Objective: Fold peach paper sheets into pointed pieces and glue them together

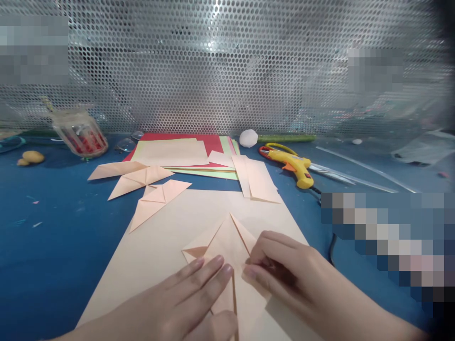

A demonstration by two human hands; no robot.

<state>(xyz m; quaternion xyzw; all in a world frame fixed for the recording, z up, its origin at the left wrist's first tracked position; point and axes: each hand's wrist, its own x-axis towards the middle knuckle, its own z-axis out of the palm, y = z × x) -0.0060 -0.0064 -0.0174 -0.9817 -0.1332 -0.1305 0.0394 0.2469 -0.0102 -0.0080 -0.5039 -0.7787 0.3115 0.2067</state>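
Observation:
A peach sheet of paper (227,237), folded with creased flaps and a point facing away from me, lies on a larger cream sheet (159,255). My left hand (199,293) rests flat on its near left part, fingers stretched out and pressing it down. At the right edge, my right hand (284,267) pinches the folded paper between thumb and curled fingers. Parts of the paper are hidden under both hands. Beyond them to the left are several finished-looking folded peach pieces (145,176), some overlapping the cream sheet's corner.
Coloured paper (170,150) is stacked at the back, with loose peach pieces (256,177) beside it. A yellow hot glue gun (296,166) lies right, over scissors. A tilted jar (83,135) stands at left. A perforated metal screen (213,71) closes off the back of the blue table (46,265).

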